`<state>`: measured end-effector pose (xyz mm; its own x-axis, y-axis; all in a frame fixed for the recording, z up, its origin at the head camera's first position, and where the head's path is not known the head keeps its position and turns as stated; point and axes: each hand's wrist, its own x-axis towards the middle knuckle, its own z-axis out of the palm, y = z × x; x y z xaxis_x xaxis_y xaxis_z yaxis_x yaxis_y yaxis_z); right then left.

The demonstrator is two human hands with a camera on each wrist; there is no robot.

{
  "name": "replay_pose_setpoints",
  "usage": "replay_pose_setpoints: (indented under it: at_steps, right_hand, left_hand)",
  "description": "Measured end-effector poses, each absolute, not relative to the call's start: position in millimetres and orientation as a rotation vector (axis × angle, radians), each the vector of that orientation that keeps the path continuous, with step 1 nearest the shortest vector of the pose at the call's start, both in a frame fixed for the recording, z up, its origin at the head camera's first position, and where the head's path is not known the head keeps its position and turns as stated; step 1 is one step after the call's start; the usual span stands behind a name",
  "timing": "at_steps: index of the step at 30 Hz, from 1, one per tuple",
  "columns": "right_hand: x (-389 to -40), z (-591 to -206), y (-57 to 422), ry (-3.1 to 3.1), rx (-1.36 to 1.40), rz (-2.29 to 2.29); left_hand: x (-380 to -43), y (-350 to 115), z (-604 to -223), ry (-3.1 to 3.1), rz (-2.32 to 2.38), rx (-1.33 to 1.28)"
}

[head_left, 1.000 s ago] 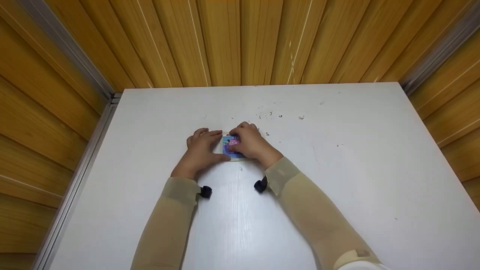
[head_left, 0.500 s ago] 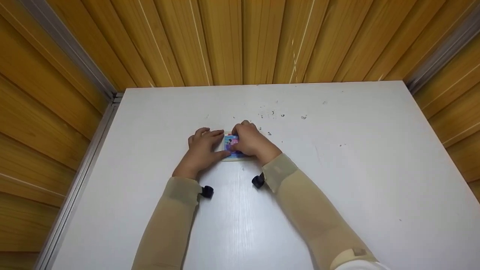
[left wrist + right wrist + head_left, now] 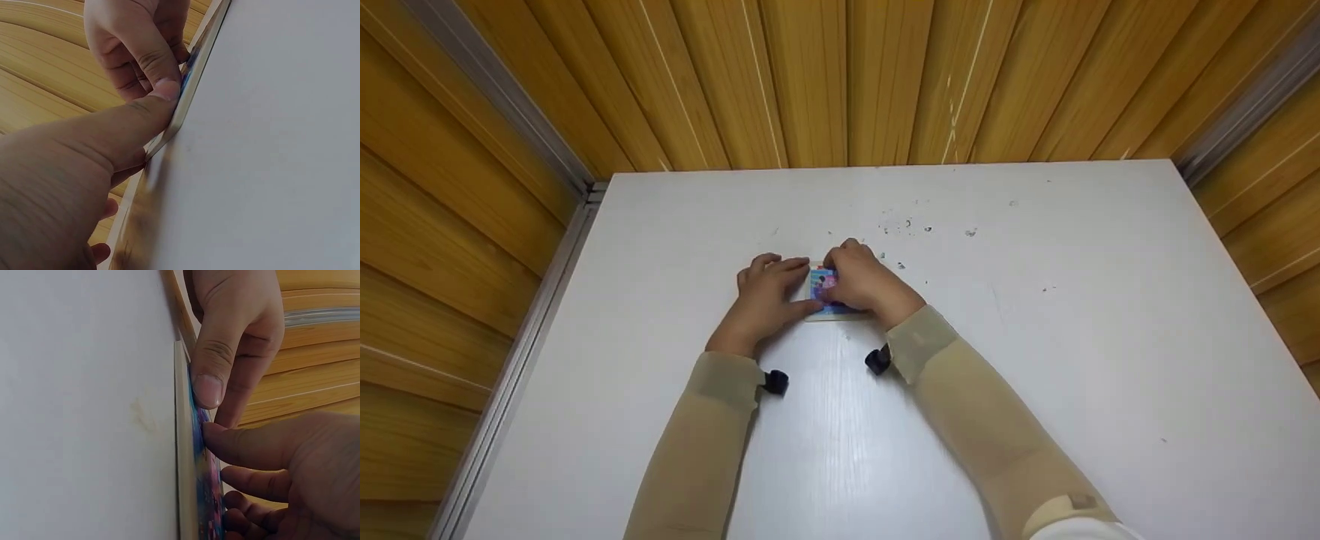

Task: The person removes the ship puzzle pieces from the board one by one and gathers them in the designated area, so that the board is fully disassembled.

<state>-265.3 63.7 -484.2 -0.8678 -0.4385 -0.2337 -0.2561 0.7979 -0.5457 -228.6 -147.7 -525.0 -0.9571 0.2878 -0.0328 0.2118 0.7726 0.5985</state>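
A small flat board point(image 3: 840, 318) with a pale rim and a bright blue, pink and purple picture point(image 3: 817, 285) lies on the white table. My left hand point(image 3: 763, 300) holds its left end, thumb along the near edge and fingers toward the far edge. Over the right part, my right hand point(image 3: 864, 281) bends its fingers, with its thumb on the picture, and covers much of it. In the right wrist view the right thumb point(image 3: 225, 439) touches the picture close to the left thumb point(image 3: 208, 388). Whether the right fingers pinch a separate piece I cannot tell.
The white table point(image 3: 1035, 375) spreads out around the hands, with small dark marks point(image 3: 928, 229) beyond the board. Wood-look panels point(image 3: 810, 82) close off the back and sides. A metal rail point(image 3: 521, 360) runs along the left edge.
The right hand has shifted slightly over the board and hides more of the picture. The left hand keeps its place at the left end. The whole view has drifted a little.
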Motion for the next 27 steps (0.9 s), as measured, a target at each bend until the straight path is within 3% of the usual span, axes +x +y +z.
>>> replay_pose_setpoints:
  at_steps: [27]
  right_hand:
    - [-270.5,-486.4,66.6,2.574,-0.557,-0.784]
  left_hand:
    - [-228.6,-147.0,-525.0,2.865,0.894,0.418]
